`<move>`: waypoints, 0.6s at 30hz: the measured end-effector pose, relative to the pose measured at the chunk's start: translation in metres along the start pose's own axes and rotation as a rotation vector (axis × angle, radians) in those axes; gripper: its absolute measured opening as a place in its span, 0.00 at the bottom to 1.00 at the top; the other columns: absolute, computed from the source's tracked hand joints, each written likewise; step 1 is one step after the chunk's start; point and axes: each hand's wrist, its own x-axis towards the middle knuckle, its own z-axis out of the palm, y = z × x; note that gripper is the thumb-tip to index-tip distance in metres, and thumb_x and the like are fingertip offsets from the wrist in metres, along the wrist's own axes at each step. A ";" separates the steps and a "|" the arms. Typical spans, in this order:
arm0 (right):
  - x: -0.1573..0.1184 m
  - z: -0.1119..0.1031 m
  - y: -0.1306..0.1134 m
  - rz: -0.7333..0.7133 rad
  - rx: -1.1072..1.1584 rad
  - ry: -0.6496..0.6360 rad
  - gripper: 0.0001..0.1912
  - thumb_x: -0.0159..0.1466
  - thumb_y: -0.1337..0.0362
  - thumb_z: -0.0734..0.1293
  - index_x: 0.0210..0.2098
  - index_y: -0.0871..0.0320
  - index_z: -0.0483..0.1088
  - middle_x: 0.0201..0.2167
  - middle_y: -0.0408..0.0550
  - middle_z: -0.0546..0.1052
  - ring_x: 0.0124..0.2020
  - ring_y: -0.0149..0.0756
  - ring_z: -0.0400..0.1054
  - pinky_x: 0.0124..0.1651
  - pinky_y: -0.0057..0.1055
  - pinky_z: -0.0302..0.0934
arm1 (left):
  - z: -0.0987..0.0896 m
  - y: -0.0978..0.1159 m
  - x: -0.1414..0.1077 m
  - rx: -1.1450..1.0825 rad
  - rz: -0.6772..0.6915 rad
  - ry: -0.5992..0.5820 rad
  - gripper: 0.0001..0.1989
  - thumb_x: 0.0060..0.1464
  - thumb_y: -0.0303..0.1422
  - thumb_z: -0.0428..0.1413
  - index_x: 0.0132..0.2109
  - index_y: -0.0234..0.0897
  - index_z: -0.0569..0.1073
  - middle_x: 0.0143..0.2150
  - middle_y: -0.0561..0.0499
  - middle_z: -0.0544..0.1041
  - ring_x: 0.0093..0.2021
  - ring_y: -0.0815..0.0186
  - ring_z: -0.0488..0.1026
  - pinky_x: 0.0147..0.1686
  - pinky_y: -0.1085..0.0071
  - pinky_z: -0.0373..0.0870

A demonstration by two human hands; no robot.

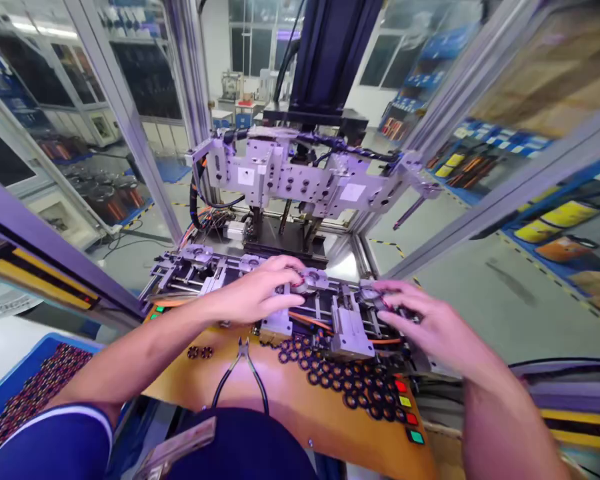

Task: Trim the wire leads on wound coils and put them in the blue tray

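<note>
I have the left hand (pixel 263 290) at the centre of the frame, thumb and forefinger bent about a round metal seat (pixel 307 283); the tips look apart, but I cannot tell whether they pinch something small there; the right hand (pixel 430 320), right of centre, comes in from the right edge with thumb and fingers spread about another round seat (pixel 370 291); whether it grips anything I cannot make out either; open room lies between the hands, over the fixture (pixel 353 327), whose near blocks stand along the back of the orange board (pixel 300 413).

Lower right of centre, black rings (pixel 353 383) crowd the board, close to the coloured buttons (pixel 411 419) at its right edge; pliers (pixel 243 347) lie at lower centre with handles splayed and bare board around them, two loose rings (pixel 200 352) to their left; above the hands hangs a press head (pixel 305 175), open air beneath it; slanting posts (pixel 123 117) bound the sides.

The fixture is pale metal, squared blocks and slim round rods; the rings show coppery centres; the board is smooth, with a dull shine; at lower left a blue tray (pixel 25 367) holds a grainy, dark-red heap of small parts.
</note>
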 end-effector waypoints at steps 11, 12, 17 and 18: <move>-0.038 0.265 -0.166 -0.361 0.232 -0.233 0.05 0.60 0.73 0.70 0.30 0.58 0.74 0.33 0.46 0.75 0.34 0.33 0.71 0.41 0.27 0.68 | 0.108 -0.057 -0.257 0.098 -0.601 0.088 0.13 0.64 0.30 0.48 0.38 0.36 0.78 0.37 0.45 0.79 0.37 0.60 0.78 0.39 0.65 0.76; -0.032 0.283 -0.173 -0.387 0.226 -0.240 0.05 0.60 0.73 0.70 0.29 0.58 0.74 0.33 0.46 0.75 0.35 0.34 0.71 0.42 0.29 0.68 | 0.118 -0.065 -0.259 0.126 -0.619 0.103 0.13 0.64 0.30 0.49 0.38 0.36 0.78 0.38 0.44 0.80 0.38 0.58 0.78 0.41 0.62 0.76; -0.032 0.307 -0.178 -0.408 0.114 -0.104 0.10 0.61 0.75 0.66 0.40 0.58 0.74 0.39 0.51 0.76 0.42 0.43 0.71 0.47 0.39 0.69 | 0.147 -0.092 -0.255 0.198 -0.589 0.305 0.11 0.63 0.30 0.50 0.42 0.37 0.78 0.45 0.42 0.80 0.46 0.55 0.77 0.48 0.57 0.74; -0.036 0.300 -0.171 -0.400 0.072 -0.041 0.11 0.62 0.75 0.65 0.42 0.58 0.74 0.40 0.51 0.77 0.42 0.43 0.72 0.47 0.38 0.69 | 0.149 -0.093 -0.254 0.206 -0.552 0.369 0.11 0.63 0.29 0.50 0.42 0.38 0.78 0.44 0.43 0.80 0.44 0.57 0.77 0.46 0.59 0.76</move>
